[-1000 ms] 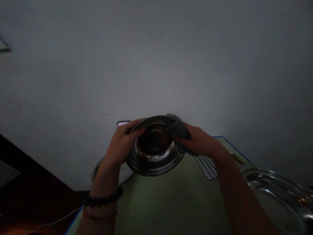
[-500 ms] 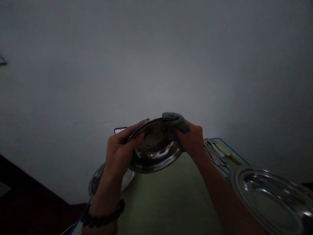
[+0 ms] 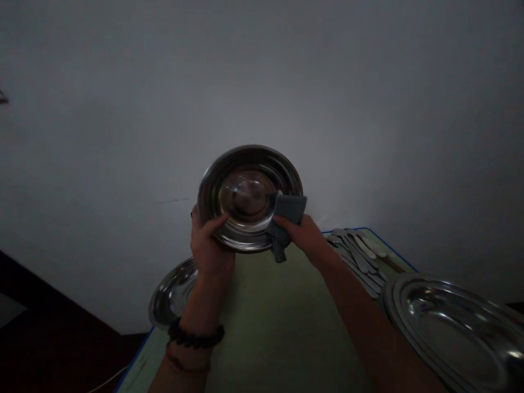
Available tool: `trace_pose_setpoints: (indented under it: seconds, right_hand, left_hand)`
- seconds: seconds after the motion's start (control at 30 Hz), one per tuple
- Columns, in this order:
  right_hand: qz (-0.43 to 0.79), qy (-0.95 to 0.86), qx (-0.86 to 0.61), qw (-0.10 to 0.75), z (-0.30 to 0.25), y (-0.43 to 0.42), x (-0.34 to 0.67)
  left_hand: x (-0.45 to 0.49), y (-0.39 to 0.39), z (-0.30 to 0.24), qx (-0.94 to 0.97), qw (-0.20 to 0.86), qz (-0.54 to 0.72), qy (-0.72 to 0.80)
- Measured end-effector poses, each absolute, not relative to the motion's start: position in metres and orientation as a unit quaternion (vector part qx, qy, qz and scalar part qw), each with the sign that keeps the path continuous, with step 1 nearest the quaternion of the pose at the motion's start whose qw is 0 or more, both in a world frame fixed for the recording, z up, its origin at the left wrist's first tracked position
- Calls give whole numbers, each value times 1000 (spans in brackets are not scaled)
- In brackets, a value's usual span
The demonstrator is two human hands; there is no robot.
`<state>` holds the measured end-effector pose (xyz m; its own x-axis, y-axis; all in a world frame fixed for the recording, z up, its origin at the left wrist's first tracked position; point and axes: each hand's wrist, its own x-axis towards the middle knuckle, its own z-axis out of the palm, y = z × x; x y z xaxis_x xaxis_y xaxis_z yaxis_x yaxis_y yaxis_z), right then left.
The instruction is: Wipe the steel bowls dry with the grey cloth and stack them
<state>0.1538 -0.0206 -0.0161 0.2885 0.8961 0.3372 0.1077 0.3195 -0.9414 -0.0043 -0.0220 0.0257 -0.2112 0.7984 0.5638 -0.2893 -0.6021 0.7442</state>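
A shiny round metal bowl [image 3: 249,196] is held up above the table, its hollow side tilted toward me. My left hand [image 3: 210,240] grips its lower left rim, thumb on the inside and fingers behind. In my right hand [image 3: 301,226] is a folded grey-blue cloth [image 3: 290,210], pinched over the bowl's lower right rim. The thumb lies on the cloth; the fingers behind the rim are hidden.
Another metal bowl [image 3: 172,292] stands at the table's left edge. Several knives and spoons [image 3: 360,254] lie at the back right. Stacked metal dishes [image 3: 454,338] stand at the right. The green table [image 3: 286,322] meets a pale wall [image 3: 262,82].
The bowl has risen and tipped, so its inside faces me more fully. My left hand has shifted to the lower left rim; my right hand with the cloth has moved down along the right side.
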Motion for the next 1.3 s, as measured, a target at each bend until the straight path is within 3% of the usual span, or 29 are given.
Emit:
trace_pose_setpoints:
  seconds: [0.13,0.3,0.5,0.67,0.8,0.93,1.17,1.3]
  right_hand:
    - [157,-537,-558,613,-10,-21,188]
    - [37,-602,-576,552,-5,-27,191]
    - [-15,-600,-564,567,-2,-29,186]
    - [-85,-535,-608,580,8,-35,186]
    - [-60,-497,-647,575,7,-37,169]
    - [17,-558,-649,517,-2,-34,147]
    - [24,-569,-614,547,4,-35,167]
    - [-28,-593,-634,496,9,-39,176]
  left_hand:
    - [-16,-12,25,561,435,641,291]
    - [-15,-8,17,660,403,514,371]
    - [-11,-7,12,633,441,543,332]
    - [-5,-14,21,527,479,641,286]
    - [8,-21,30,386,530,712,251]
    - [9,-23,39,302,552,735,252]
    - [-23,-23,47,412,553,667,281]
    - [-28,-22,41,564,519,566,305]
